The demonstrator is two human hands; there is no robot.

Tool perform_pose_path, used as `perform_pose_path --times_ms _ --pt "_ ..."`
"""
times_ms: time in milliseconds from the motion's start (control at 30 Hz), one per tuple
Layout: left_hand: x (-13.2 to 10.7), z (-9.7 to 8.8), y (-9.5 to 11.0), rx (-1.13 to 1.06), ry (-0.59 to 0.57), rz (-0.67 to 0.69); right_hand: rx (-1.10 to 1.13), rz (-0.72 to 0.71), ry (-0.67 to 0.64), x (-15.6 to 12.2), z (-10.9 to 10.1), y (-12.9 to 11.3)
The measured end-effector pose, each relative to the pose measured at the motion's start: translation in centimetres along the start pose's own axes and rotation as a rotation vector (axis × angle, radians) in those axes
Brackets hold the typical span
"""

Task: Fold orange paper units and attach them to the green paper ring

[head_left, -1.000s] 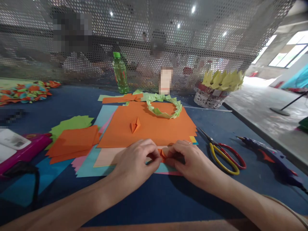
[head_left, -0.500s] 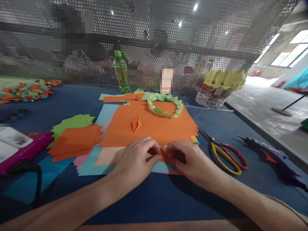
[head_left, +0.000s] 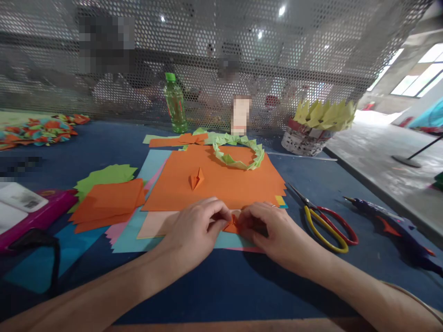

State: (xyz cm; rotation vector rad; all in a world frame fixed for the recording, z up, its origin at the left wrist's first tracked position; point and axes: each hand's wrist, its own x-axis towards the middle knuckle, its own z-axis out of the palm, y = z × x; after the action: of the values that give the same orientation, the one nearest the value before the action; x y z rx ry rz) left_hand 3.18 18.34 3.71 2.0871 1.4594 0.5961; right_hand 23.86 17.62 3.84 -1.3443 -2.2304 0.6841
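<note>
Between my two hands is a small piece of folded orange paper [head_left: 232, 225], partly hidden by the fingertips. My left hand [head_left: 202, 223] pinches its left side with thumb and forefinger. The fingers of my right hand [head_left: 273, 226] close on its right side. Beneath them lies a stack of coloured sheets, with a large orange sheet [head_left: 180, 198] on top and light blue paper [head_left: 129, 240] showing below. A finished-looking pointed orange fold [head_left: 196, 179] rests on the orange sheet. Behind it sits a ring of folded green paper [head_left: 256, 159].
Scissors [head_left: 328, 226] and a glue gun [head_left: 391, 226] lie to the right. At left are orange squares [head_left: 107, 203], green paper [head_left: 104, 177] and a magenta-and-white device [head_left: 38, 207] with a black cable. A green bottle [head_left: 176, 106] and a basket [head_left: 304, 136] stand by the perforated screen.
My fingers have shifted slightly on the small orange paper, and more of it shows between them, spread wider toward the left. Other things stay where they were.
</note>
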Motion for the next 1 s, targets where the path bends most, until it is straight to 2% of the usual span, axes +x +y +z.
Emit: perform_pose_path --times_ms 133,433,700,1000 --pt "-0.1 -0.2 0.0 0.002 0.005 -0.052 -0.007 0.0 -0.008 0.0 0.0 0.1" --pt "0.2 0.6 0.2 0.008 0.024 -0.05 -0.025 -0.005 -0.013 0.0 -0.2 0.0" --pt "0.3 0.4 0.6 0.034 -0.001 -0.079 0.054 0.052 -0.03 0.4 -0.1 0.3" --pt "0.7 0.1 1.0 0.008 -0.04 -0.122 -0.056 0.054 0.009 0.4 0.4 0.3"
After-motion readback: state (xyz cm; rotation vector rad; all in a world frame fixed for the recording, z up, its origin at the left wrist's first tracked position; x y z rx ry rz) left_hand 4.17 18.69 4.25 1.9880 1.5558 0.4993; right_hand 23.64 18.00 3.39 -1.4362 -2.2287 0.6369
